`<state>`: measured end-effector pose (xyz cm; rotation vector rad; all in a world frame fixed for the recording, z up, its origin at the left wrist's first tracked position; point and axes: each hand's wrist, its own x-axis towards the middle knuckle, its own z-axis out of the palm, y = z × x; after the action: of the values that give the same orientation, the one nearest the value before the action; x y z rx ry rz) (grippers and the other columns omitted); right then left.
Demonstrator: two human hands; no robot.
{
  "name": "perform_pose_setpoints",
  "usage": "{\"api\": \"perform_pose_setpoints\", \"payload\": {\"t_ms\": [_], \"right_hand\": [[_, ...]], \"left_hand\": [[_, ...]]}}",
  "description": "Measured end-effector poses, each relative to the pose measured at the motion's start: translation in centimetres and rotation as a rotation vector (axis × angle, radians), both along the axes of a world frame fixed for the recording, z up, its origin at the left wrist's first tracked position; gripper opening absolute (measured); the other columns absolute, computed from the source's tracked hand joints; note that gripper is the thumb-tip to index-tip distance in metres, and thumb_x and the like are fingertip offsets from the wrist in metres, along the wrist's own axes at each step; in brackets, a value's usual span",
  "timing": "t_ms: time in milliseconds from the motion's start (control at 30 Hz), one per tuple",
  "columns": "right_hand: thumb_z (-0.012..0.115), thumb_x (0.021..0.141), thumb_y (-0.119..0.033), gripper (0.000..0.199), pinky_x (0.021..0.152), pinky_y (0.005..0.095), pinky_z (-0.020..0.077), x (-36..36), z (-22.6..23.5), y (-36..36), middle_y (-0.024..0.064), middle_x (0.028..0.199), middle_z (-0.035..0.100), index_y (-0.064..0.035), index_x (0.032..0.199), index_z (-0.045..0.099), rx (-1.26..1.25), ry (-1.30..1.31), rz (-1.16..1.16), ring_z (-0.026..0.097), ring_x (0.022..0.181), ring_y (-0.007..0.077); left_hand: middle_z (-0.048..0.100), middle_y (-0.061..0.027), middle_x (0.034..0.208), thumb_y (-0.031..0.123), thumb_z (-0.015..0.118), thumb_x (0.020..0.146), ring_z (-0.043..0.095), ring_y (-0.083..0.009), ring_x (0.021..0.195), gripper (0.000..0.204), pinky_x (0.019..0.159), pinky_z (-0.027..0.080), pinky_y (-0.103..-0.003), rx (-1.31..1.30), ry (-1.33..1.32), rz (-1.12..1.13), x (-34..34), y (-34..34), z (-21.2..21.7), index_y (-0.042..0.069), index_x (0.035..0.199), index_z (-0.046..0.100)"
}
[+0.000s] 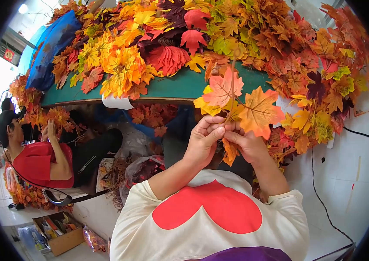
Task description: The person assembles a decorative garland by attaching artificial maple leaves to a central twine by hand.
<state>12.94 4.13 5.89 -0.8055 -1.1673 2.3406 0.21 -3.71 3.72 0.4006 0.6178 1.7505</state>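
Observation:
In front of my chest, both hands are closed on one brown stem [232,76] of artificial maple leaves. My left hand [202,138] pinches the stem between thumb and forefinger. Close beside it, my right hand [249,145] has its thumb and fingers pressed together at the same joint; exactly what lies between them is partly hidden. A pink leaf [223,89] and a larger orange leaf [259,112] fan out above my hands, with yellow leaves behind. Another orange leaf [230,152] hangs down between my wrists. The stem's upper end rises toward the table.
Heaps of fabric leaves [167,58] cover the green table [171,92], and more spill down its right side. At left sits a person in a red shirt [54,163], handling leaves. A blue bag [54,48], a cardboard box [65,239] and a floor cable [319,204] are around.

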Motion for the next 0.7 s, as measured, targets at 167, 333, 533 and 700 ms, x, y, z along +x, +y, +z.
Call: {"api": "perform_pose_setpoints", "payload": {"t_ms": [167,333,533,700], "right_hand": [[0.059,0.082,-0.006,0.011,0.068,0.0232,0.0454,-0.2,-0.4,0.4,0.0025,0.084,0.057,-0.0043,0.093,0.056,-0.058,0.039,0.025,0.056,0.073,0.0119],[0.057,0.085,-0.013,0.011,0.063,0.0223,0.0469,-0.6,-2.0,2.2,0.0024,0.079,0.058,-0.0035,0.091,0.057,-0.228,0.162,0.150,0.058,0.067,0.0108],[0.055,0.086,-0.013,0.012,0.057,0.0231,0.0490,-0.7,0.0,3.1,0.0053,0.073,0.058,-0.0006,0.087,0.056,-0.268,0.287,0.130,0.058,0.059,0.0115],[0.056,0.086,-0.015,0.014,0.055,0.0225,0.0483,-0.4,0.9,3.4,0.0061,0.072,0.057,-0.0023,0.081,0.053,-0.223,0.329,0.077,0.057,0.058,0.0126]], "left_hand": [[0.064,-0.0083,0.093,-0.001,0.058,0.082,0.060,-0.0121,0.084,0.023,0.077,0.047,-0.025,0.039,0.069,0.020,-0.4,0.5,-0.4,0.003,0.104,0.054],[0.061,-0.0111,0.098,0.002,0.051,0.087,0.060,-0.0154,0.079,0.031,0.065,0.050,-0.028,0.001,0.061,0.024,0.0,0.8,1.1,0.002,0.117,0.047],[0.056,-0.0082,0.101,0.009,0.048,0.090,0.057,-0.0147,0.093,0.019,0.087,0.045,-0.030,0.007,0.297,0.056,0.6,-0.6,0.0,-0.001,0.106,0.044],[0.059,-0.0043,0.085,0.010,0.054,0.088,0.057,-0.0099,0.077,0.019,0.071,0.049,-0.024,-0.089,0.433,-0.025,0.4,-0.9,-0.3,-0.001,0.103,0.053]]}}
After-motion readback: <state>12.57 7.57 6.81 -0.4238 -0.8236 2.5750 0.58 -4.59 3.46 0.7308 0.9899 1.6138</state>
